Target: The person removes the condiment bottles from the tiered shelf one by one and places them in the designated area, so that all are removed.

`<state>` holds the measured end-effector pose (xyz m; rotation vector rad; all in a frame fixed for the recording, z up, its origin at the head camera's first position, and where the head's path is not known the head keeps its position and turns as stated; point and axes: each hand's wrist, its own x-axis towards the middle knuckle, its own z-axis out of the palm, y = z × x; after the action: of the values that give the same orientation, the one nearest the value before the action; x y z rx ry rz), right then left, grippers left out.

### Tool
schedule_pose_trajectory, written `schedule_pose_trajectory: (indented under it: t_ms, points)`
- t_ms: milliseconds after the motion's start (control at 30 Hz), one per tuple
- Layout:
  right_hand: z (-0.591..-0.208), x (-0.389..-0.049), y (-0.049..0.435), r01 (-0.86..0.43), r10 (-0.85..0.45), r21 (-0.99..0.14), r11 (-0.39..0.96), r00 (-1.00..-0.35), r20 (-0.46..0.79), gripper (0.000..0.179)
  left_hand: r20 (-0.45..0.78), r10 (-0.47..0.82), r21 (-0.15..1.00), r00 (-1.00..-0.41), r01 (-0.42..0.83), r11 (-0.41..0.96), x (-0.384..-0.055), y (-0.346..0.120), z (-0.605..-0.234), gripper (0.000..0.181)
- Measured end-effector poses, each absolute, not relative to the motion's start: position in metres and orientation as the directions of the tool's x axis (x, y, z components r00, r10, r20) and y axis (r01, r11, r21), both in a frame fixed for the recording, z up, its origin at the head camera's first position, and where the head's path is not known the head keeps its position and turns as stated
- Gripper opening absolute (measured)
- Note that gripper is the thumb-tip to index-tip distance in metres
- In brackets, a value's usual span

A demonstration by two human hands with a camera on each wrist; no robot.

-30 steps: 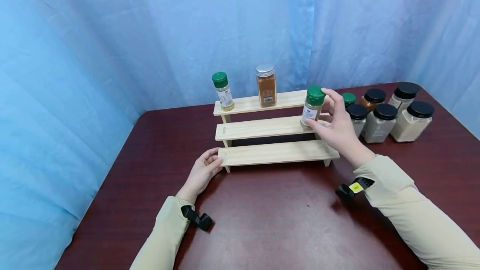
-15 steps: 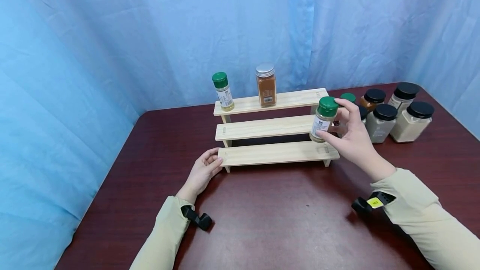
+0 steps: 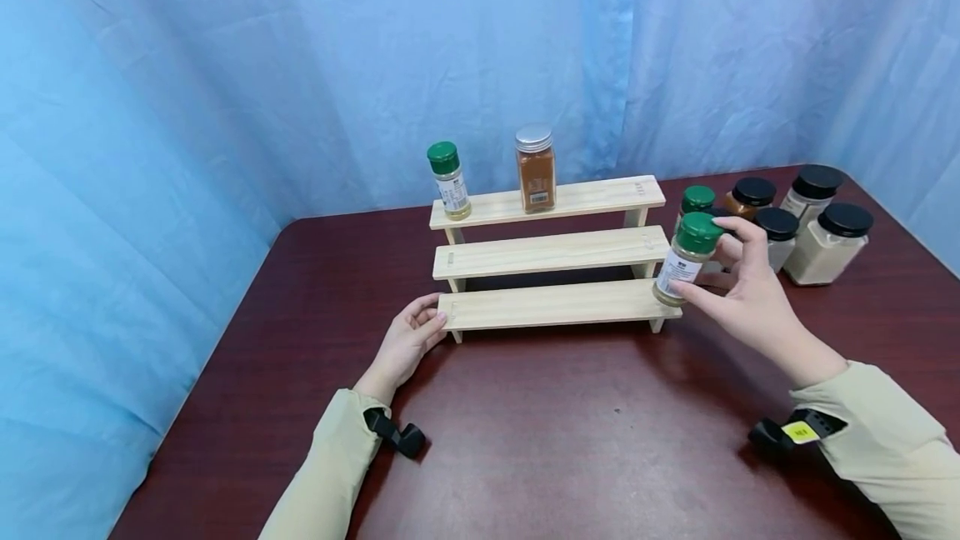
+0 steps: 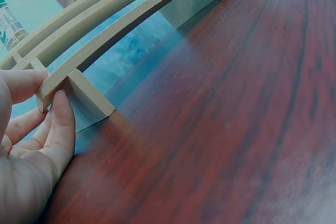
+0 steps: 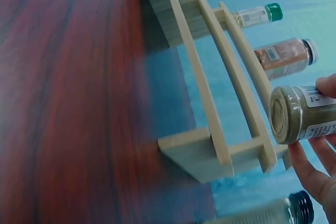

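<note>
My right hand (image 3: 757, 302) holds a green-capped spice jar (image 3: 678, 272) between thumb and fingers, in front of the right end of the wooden three-step rack (image 3: 555, 304). In the right wrist view the bottom of this jar (image 5: 285, 115) shows, and it is off the shelves. My left hand (image 3: 405, 346) pinches the left end of the rack's lowest step, as the left wrist view of the hand (image 4: 39, 145) also shows. On the top step stand another green-capped jar (image 3: 453, 188) and a silver-lidded jar of orange-brown powder (image 3: 536, 173).
Right of the rack several jars stand close together: a green-capped one (image 3: 696, 200), a black-lidded one with orange-brown contents (image 3: 742, 208) and a pale-filled square one (image 3: 821, 252). A blue curtain (image 3: 360, 65) hangs behind the dark red table (image 3: 540, 432).
My right hand has carried the green-capped jar rightward and toward me, from over the middle step to the lowest step's right end. The left hand has kept its place on the rack.
</note>
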<state>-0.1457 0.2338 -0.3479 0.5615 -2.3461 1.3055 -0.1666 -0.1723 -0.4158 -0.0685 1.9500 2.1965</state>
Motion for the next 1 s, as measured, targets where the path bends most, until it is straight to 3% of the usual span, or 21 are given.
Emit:
schedule_pose_trajectory:
  t_ms: [1000]
  points:
    - [-0.375,-0.144,0.295,-0.414,-0.190,-0.697,0.585,-0.906,0.379,0.082,-0.175,0.120,0.979,-0.977,-0.186,-0.088,-0.166,-0.172,-0.415,0.049]
